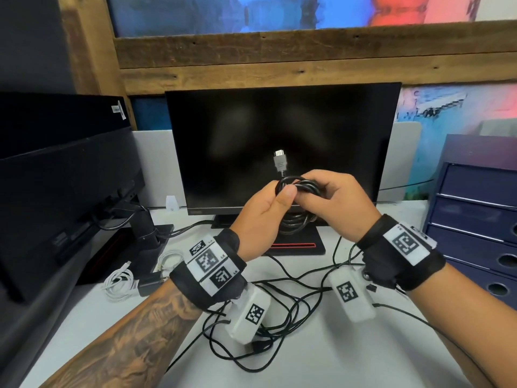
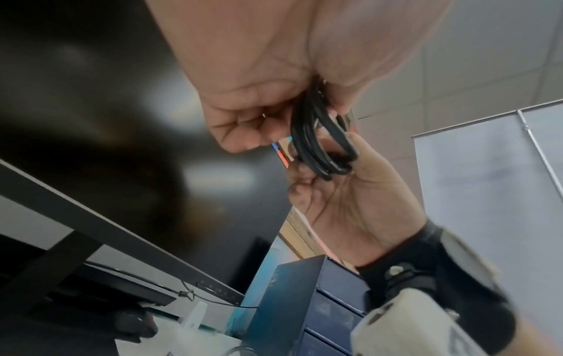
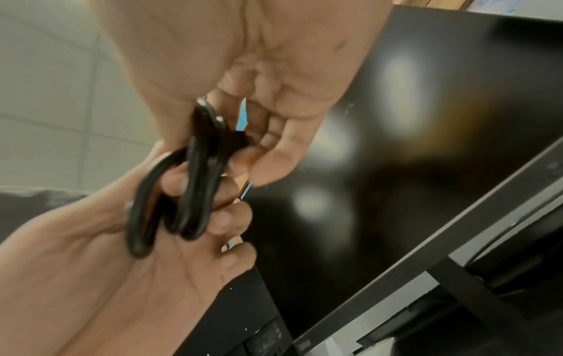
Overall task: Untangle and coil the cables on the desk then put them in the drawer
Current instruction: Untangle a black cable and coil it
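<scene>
A thick black cable, wound into a coil, is held up in front of the monitor by both hands. Its grey plug sticks up above the coil. My left hand grips the coil's left side with the thumb over the loops. My right hand curls round its right side. The left wrist view shows the loops of the cable between my left hand and right hand. In the right wrist view the cable runs from my right hand to my left hand.
Thin black cables lie tangled on the white desk under my wrists. White cables and a black adapter lie at the left. A blue drawer unit stands at the right, drawers closed. The monitor stands behind my hands.
</scene>
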